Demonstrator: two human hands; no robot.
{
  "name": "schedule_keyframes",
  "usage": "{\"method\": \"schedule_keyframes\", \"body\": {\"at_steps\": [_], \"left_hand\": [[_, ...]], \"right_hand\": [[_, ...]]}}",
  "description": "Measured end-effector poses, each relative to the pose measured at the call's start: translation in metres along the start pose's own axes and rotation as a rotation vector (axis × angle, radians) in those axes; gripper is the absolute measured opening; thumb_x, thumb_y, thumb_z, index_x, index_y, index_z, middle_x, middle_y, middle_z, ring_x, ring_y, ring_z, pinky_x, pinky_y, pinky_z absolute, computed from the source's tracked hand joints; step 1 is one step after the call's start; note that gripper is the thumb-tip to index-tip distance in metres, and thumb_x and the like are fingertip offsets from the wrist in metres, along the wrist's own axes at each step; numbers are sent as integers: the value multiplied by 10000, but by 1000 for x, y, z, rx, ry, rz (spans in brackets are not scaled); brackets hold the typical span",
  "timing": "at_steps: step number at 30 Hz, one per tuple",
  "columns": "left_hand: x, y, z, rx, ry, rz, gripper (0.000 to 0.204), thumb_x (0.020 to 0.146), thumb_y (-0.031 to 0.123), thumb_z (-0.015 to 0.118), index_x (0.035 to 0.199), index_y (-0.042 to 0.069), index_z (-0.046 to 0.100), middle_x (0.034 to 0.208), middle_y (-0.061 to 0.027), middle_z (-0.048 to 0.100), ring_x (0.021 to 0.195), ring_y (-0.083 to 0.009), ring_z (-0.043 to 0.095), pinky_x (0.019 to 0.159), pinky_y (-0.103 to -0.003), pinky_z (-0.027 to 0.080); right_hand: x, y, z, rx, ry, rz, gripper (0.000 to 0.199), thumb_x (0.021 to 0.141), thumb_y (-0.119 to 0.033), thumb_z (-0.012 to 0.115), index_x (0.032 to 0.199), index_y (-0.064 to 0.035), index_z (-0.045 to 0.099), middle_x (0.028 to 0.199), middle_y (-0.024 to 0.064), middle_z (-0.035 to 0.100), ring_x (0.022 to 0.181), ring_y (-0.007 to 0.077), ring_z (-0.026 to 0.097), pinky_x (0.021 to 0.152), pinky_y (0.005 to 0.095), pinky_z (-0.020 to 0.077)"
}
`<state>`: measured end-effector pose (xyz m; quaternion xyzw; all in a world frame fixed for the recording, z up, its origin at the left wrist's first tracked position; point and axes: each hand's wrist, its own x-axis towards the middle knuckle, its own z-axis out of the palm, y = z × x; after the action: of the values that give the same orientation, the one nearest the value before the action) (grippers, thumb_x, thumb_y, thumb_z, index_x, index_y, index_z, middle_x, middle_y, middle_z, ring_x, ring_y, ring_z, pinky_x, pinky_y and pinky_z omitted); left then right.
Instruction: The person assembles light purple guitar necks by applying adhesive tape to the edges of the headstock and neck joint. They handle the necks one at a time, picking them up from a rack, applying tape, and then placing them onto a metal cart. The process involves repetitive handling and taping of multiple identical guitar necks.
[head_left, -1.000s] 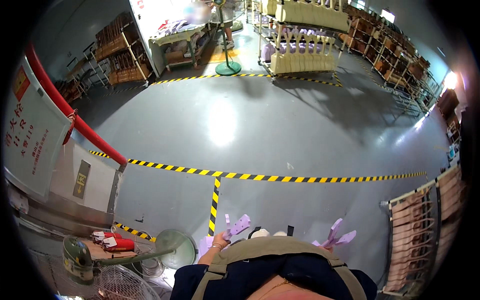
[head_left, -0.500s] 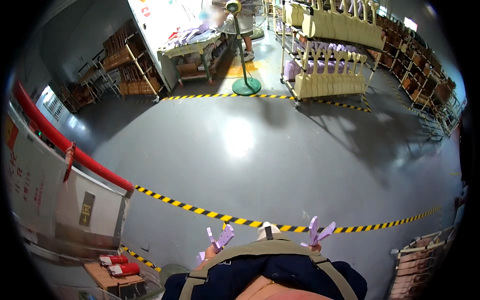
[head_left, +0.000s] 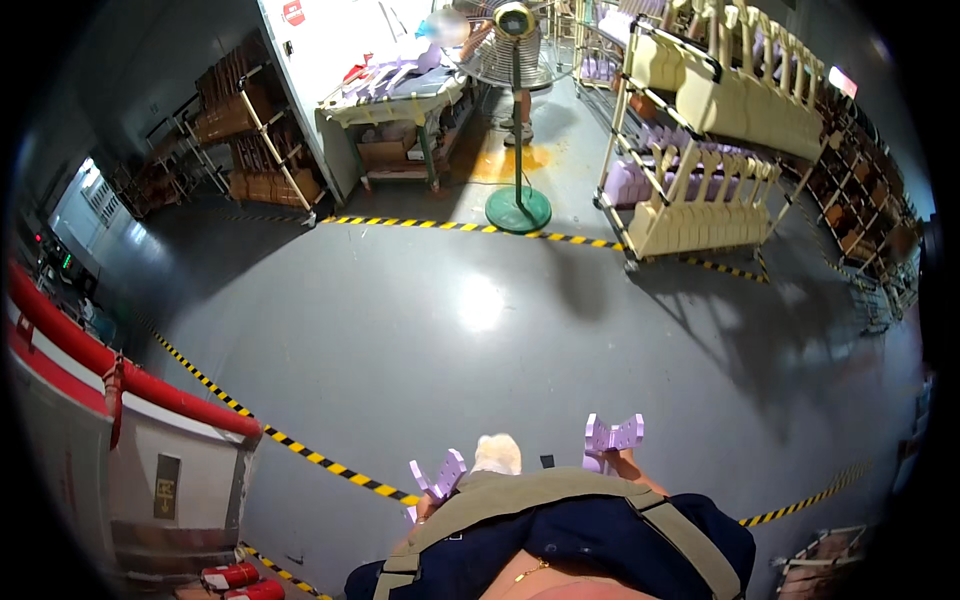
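At the lower edge, left of my white shoe (head_left: 497, 452), my left hand (head_left: 427, 508) is closed around lilac guitar necks. Their perforated headstocks (head_left: 453, 471) stick up in a V above the fingers. Out to the right, my right hand (head_left: 624, 462) grips another pair of lilac guitar necks, with headstocks (head_left: 628, 432) fanned apart and peg holes showing. My apron (head_left: 560, 484) and body hide the rest of these instruments, and most of both hands.
Ahead stand a green-based fan (head_left: 518, 212) and a wheeled rack (head_left: 615, 140) of cream and lilac guitars. A workbench (head_left: 385, 110) stands left of the fan, a person's shoe (head_left: 518, 134) behind it. A red pipe (head_left: 170, 396) and red cylinders (head_left: 228, 576) are at my left. Striped tape (head_left: 320, 460) crosses the floor.
I have moved forward; the fan and rack appear larger and lower. My right hand's headstocks have turned and sit higher and more to the left. Both hands keep their hold.
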<state>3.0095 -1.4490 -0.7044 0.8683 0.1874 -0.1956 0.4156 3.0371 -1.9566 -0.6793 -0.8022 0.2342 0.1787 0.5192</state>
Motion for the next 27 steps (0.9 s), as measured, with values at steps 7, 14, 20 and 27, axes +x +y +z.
{"method": "schedule_keyframes", "body": {"at_steps": [7, 14, 20, 27], "left_hand": [[151, 80, -74, -521, -6, 62, 292, 629, 287, 735, 753, 31, 666, 773, -104, 668, 742, -184, 644, 640, -312, 503], [316, 112, -119, -80, 71, 71, 237, 585, 231, 769, 677, 43, 658, 689, -64, 664, 639, -193, 638, 616, -317, 516], [441, 179, -190, 188, 193, 59, 235, 654, 217, 721, 770, 30, 640, 692, -79, 644, 646, -199, 630, 566, -348, 483], [580, 251, -255, 180, 255, -209, 282, 608, 219, 744, 781, 26, 633, 709, -82, 648, 650, -202, 626, 568, -355, 479]], "right_hand": [[130, -137, 14, 79, 77, -93, 342, 598, -10, 734, 900, -36, 575, 808, 48, 602, 705, 173, 568, 637, 337, 472], [238, -193, 56, 195, 203, 136, 423, 522, -107, 804, 880, -9, 602, 781, 83, 636, 681, 205, 617, 627, 346, 505], [387, -224, 103, 60, 329, 52, 182, 607, -118, 737, 711, -43, 608, 632, 21, 562, 605, 155, 560, 557, 335, 458], [519, -399, 88, -330, 188, -489, 286, 526, -145, 723, 787, -71, 634, 695, 87, 616, 636, 247, 595, 605, 332, 478]]}}
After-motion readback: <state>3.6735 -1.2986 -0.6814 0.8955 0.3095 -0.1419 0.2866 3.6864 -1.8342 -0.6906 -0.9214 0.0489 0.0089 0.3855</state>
